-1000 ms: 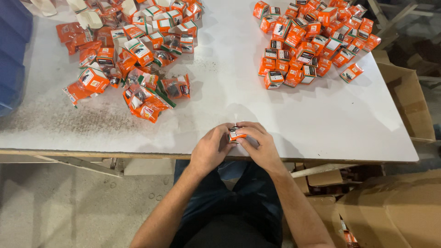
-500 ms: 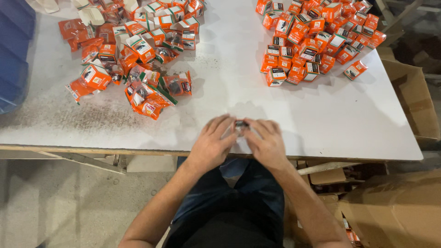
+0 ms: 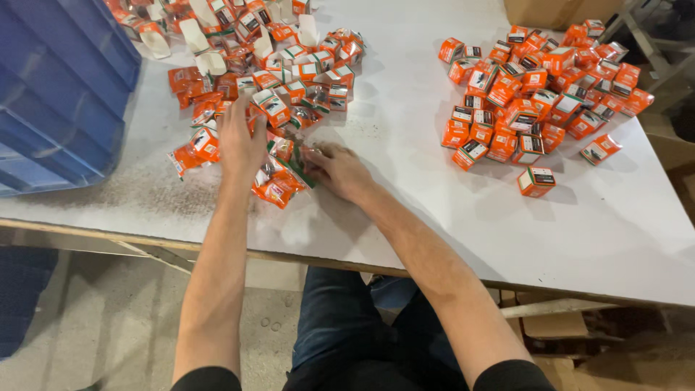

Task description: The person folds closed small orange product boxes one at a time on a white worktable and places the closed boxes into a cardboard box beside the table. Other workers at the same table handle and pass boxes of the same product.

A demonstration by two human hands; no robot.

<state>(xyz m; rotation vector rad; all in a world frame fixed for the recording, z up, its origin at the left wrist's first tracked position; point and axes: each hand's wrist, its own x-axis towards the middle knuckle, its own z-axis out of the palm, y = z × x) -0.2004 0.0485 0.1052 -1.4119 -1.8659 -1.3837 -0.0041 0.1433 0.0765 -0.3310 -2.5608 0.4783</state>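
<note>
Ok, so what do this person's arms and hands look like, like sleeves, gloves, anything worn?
Both arms are bare from the hands to near the shoulders, where short black sleeves start. The left hand and right hand wear no gloves, and no watch, ring or bracelet shows. Dark blue jeans cover the legs below.

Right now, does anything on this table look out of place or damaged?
Nothing looks damaged. The left pile is loose flat, unfolded orange cartons, a few standing open; the right pile is closed boxes. One closed box sits apart from its pile.
</note>
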